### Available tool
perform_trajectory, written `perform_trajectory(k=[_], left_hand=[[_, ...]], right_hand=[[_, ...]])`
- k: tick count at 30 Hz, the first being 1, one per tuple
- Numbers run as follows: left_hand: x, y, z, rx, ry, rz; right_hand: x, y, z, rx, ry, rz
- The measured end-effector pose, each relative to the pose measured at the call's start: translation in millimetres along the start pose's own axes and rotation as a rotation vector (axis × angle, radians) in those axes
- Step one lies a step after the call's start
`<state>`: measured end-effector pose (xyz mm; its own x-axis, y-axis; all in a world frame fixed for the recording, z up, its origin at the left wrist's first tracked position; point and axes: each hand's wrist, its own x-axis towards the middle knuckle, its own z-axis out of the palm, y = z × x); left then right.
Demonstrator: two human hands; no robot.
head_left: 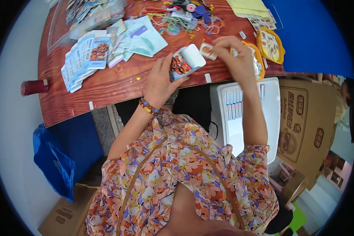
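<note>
My left hand [160,80] is closed round a small blue-and-white paper box [181,67] with a picture of brown figures on its side. The box's white end flap [194,56] stands open toward the right. A little right of that flap, my right hand [236,57] pinches a small white card or packet [207,51] with a reddish print; its exact kind cannot be told. The right wrist passes in front of a yellow-orange basket [262,72] with pale pieces in it. Flat unfolded boxes [82,63] lie fanned out on the table, left of my left hand.
Pale green and white packets [145,39] and tangled cords with charms [185,19] cover the wooden table's [122,92] far side. Another yellow basket [281,47] sits at right. Below the edge stands a white foam bin [236,135] with rows of small boxes, beside a carton [305,118].
</note>
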<state>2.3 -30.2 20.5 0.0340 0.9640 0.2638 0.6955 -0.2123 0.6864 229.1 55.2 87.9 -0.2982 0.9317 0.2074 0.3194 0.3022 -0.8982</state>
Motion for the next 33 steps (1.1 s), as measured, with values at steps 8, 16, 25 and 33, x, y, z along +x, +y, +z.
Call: perform_trajectory(k=[8,16,25,33], left_hand=[[-5.3,-0.9,-6.4,-0.016,0.090,0.021],[1.3,-10.4,-7.2,-0.100,0.181,-0.044],[-1.5,-9.1,-4.3,-0.118,0.193,0.014],[-5.1,-21.2,-32.4,-0.963,0.070,-0.232]], right_hand=[[2.1,-11.9,71.0,-0.377,-0.092,-0.113],[-29.0,-7.6,88.2,-0.428,0.276,-0.415],[-31.8,6.4,114.9,-0.058,0.182,-0.106],[-27.2,4.1,95.4,0.564,-0.106,0.166]])
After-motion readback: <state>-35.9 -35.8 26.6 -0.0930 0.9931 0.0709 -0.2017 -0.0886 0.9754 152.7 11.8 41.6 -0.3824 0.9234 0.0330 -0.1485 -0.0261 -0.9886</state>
